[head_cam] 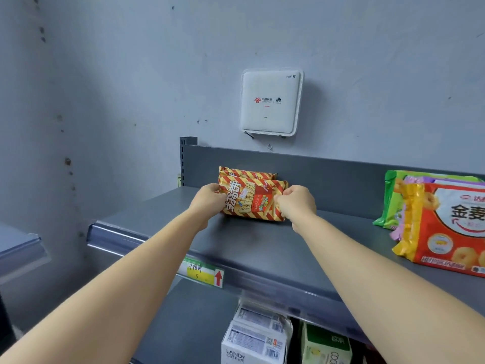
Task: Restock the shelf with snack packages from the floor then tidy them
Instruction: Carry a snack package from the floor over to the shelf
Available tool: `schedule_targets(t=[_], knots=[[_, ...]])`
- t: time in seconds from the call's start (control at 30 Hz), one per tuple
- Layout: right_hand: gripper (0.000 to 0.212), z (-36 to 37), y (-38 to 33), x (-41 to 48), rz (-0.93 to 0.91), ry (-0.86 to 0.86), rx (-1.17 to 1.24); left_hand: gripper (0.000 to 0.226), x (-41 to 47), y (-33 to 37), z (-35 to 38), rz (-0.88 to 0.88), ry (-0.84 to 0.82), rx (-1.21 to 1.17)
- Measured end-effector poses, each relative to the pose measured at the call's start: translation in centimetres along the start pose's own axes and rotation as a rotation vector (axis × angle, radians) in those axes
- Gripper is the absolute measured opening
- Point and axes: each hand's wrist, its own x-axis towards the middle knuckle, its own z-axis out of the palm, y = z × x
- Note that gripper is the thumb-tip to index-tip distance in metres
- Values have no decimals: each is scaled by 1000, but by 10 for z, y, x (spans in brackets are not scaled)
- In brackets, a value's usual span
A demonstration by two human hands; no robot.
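Note:
A red-and-gold striped snack package (250,202) stands on the grey top shelf (262,245), leaning against a second identical package (246,173) behind it near the shelf's back panel. My left hand (208,199) grips the front package's left edge. My right hand (296,203) pinches its right edge with curled fingers. Both arms reach forward over the shelf's front lip.
Orange, purple and green biscuit packages (443,227) lie stacked at the shelf's right end. A yellow-green price tag (202,273) sits on the front rail. White boxes (258,334) and a green carton (326,345) fill the shelf below. A white wifi router (271,102) hangs on the wall.

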Motion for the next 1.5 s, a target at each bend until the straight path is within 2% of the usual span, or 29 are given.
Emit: schedule_targets(t=[0.17,0.27,0.43,0.5,0.63,0.9,1.0,1.17,1.3,1.5], knots=[[9,17,-7,0,34,34,5,38,31,-12,-7,-3,-129,13],[10,23,-10,-3,54,24,17,47,43,-20,-7,-19,-215,10],[35,28,-16,-16,56,21,-16,56,54,-28,-9,-20,-339,28],[38,29,-17,-19,44,11,-25,55,55,-28,-9,-9,-349,44],[40,26,-18,-27,-1,-17,-70,48,52,-26,-6,18,-264,148],[48,-12,-9,-48,-93,73,-316,60,19,5,3,316,-106,390],[45,-43,-2,-59,-131,120,-412,60,-5,25,12,428,-139,488],[40,-107,14,-91,-154,209,-561,39,-56,59,38,637,-171,621],[35,-172,38,-134,-111,281,-672,45,-114,84,74,770,-250,607],[40,-272,85,-216,45,341,-811,33,-225,109,134,934,-364,599]])
